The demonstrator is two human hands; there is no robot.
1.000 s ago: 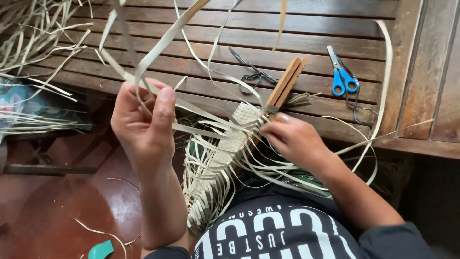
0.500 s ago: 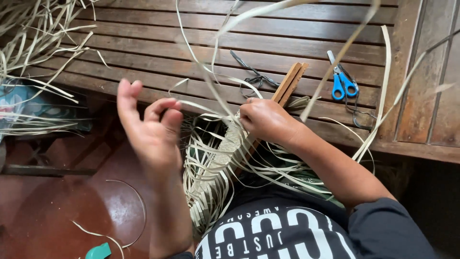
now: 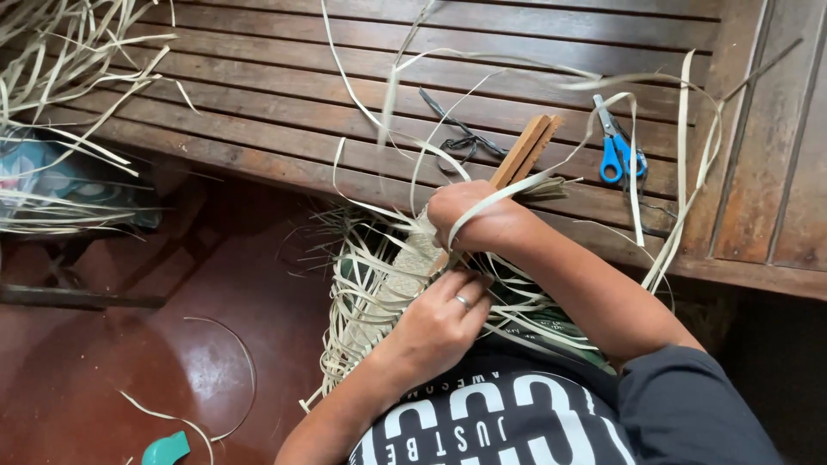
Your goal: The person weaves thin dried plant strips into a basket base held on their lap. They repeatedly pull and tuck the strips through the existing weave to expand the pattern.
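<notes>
A partly woven mat of pale straw strips (image 3: pixel 392 275) lies on my lap, its loose ends fanning out. My right hand (image 3: pixel 478 220) presses down on the woven part and grips long strips that arc up over the bench. My left hand (image 3: pixel 444 319), a ring on one finger, rests just below it with fingertips pinching strips at the weave's edge. A pair of brown wooden slats (image 3: pixel 527 148) sticks out from under my right hand onto the bench.
A dark slatted wooden bench (image 3: pixel 258 95) runs across the top. Blue-handled scissors (image 3: pixel 616 146) and a dark cord (image 3: pixel 461 138) lie on it. A heap of loose straw (image 3: pixel 60 77) sits at the left. A teal object (image 3: pixel 164 449) lies on the reddish floor.
My left hand dropped from up at the left down to the weave beside my right hand. The long strips swung rightward over the bench.
</notes>
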